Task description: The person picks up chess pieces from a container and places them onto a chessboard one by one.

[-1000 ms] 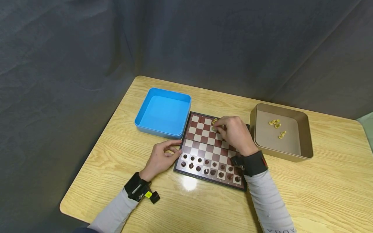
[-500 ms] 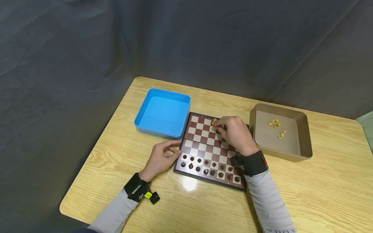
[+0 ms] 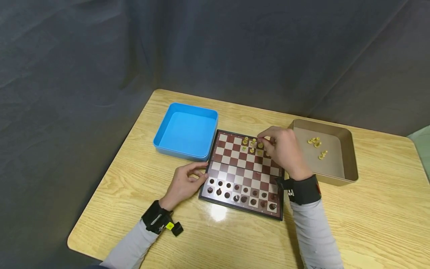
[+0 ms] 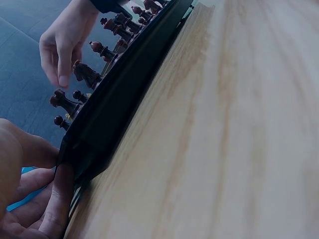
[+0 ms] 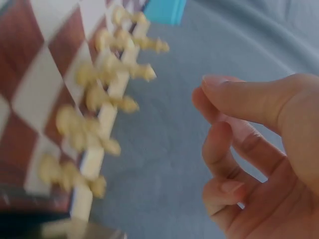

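A brown-and-white chessboard (image 3: 242,170) lies on the table between both hands. My left hand (image 3: 183,183) grips its left edge; in the left wrist view, the thumb and fingers pinch the board's dark rim (image 4: 84,154). Over the far right part of the board is my right hand (image 3: 285,149), with nothing between its loosely curled fingers, thumb near index finger in the right wrist view. Pale yellow chess pieces (image 3: 253,142) stand in two rows at the far side, some hidden behind this hand. Dark chess pieces (image 3: 236,198) fill two rows on the near side.
A tan box (image 3: 351,157) at the right holds several yellow chess pieces (image 3: 317,145) lying loose. The blue tray (image 3: 186,134) sits at the left, close by the board's far left corner. A dark curtain (image 3: 235,56) hangs behind the table (image 3: 134,149).
My right hand has moved right, away from the yellow pieces at the board's far edge, so more of them show. My left hand stays on the board's left edge.
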`<state>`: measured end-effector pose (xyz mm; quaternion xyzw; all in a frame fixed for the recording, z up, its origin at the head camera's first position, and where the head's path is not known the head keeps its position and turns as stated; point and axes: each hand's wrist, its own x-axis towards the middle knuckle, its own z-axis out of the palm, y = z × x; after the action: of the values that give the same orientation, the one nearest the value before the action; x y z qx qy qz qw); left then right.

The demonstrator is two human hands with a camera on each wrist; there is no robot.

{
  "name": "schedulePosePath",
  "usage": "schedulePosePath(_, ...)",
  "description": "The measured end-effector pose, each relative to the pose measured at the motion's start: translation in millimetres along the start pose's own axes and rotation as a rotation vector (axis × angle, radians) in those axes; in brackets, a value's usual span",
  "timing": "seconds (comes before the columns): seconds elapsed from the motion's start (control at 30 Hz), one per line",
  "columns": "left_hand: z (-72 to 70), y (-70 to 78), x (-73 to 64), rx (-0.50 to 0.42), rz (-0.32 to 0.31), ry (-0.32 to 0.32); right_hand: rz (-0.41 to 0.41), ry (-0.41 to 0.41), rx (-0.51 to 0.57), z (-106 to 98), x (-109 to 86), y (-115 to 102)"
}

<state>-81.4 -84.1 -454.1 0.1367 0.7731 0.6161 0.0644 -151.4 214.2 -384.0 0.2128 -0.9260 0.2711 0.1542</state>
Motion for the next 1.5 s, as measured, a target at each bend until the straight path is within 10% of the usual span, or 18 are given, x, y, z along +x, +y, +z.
schedulePosePath(0.77,0.8,-1.5,1.1,0.003,0.035,0.002,0.223,0.275,-0.107,-72,-33.2,49)
schedulePosePath(1.5,0.9,0.9,0.5,-0.01,0.019,0.0,0.555,-0.007,-0.106,-72,-57.7,93)
